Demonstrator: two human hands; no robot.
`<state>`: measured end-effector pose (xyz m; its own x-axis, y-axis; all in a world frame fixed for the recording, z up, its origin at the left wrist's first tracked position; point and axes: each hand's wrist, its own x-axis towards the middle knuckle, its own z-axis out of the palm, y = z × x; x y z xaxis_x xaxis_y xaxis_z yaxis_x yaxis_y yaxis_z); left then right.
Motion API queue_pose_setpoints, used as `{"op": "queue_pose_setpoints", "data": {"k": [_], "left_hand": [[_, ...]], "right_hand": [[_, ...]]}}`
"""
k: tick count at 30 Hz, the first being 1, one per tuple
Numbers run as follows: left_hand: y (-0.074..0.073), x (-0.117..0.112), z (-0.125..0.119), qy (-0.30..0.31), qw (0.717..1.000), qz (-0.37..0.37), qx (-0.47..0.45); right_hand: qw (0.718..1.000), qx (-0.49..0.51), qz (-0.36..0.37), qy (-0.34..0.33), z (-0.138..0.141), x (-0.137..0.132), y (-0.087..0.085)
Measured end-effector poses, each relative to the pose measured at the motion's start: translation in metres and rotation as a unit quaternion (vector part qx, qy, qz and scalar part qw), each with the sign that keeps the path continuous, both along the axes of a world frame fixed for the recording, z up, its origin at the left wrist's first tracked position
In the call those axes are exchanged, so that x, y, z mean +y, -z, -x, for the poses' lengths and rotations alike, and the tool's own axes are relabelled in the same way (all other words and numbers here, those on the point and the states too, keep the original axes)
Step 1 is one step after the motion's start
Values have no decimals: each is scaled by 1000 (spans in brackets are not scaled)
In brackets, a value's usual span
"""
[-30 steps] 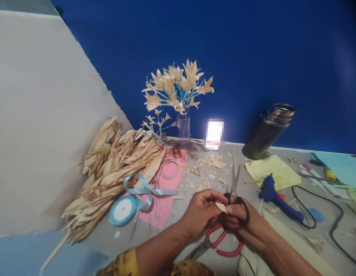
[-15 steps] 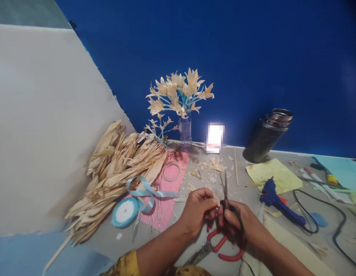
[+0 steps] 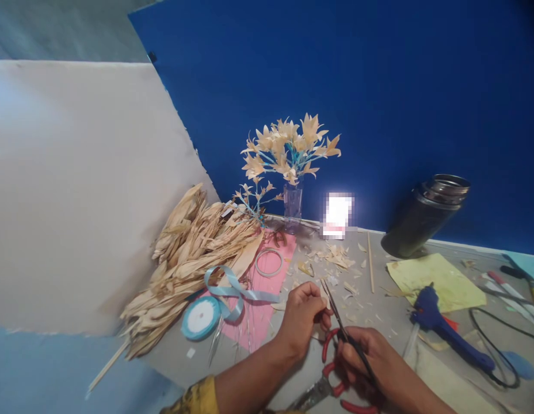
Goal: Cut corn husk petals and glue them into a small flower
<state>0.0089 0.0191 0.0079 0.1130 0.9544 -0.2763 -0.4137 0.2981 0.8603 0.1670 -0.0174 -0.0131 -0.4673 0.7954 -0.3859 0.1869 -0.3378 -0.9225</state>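
My left hand [image 3: 304, 316] is closed, pinching a small pale piece of corn husk [image 3: 324, 296] between thumb and fingertips. Dark, slim scissors [image 3: 336, 307] are gripped in my right hand [image 3: 366, 356]; their narrow blades point up and left, tips close beside the husk piece. Under and beside my right hand lie red-handled shears [image 3: 312, 395], partly covered by the hand. Pale husk scraps [image 3: 338, 256] are scattered on the table beyond both hands.
Left lie a dried husk bundle [image 3: 193, 270], a blue ribbon spool [image 3: 201, 318] and pink paper [image 3: 260, 322]. Behind stands a vase [image 3: 293, 207] of husk flowers [image 3: 288, 146]. Right are a dark flask [image 3: 422, 218], yellow paper [image 3: 448, 282] and a blue glue gun [image 3: 450, 333] with its cord.
The scissors have swung from upright to leaning left, their tips now nearer the husk piece. My right hand has lowered slightly. The whole view has shifted, with the surroundings sliding right.
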Motion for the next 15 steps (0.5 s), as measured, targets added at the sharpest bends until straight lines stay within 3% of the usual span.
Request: {"op": "queue_pose_setpoints", "data": {"k": [15], "left_hand": [[-6,0,1,-3,1000,11,24]], "right_hand": [[999,2,37,13,-2,0,7]]}}
